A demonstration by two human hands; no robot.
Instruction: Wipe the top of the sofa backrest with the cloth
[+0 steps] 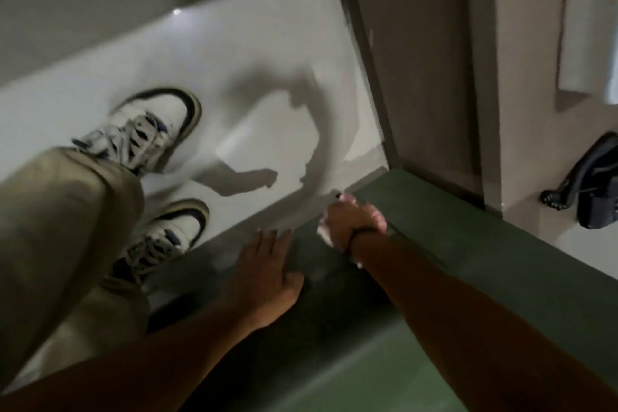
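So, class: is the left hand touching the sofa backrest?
Touching. The head view shows the left hand lying flat, palm down, on the green backrest.

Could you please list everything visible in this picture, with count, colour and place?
Sofa backrest: one, green, running from the lower middle to the right.
Cloth: one, pale pink, bunched under the right hand on the backrest top, mostly hidden.
Floor: one, white and glossy, behind the sofa.
Bag: one, dark, on the floor at far right.
Shoes: two, white with dark trim, on the floor at left.
Trousers: one pair, beige, left.
Left hand: open, flat on the backrest.
Right hand: closed on the cloth, dark wristband.
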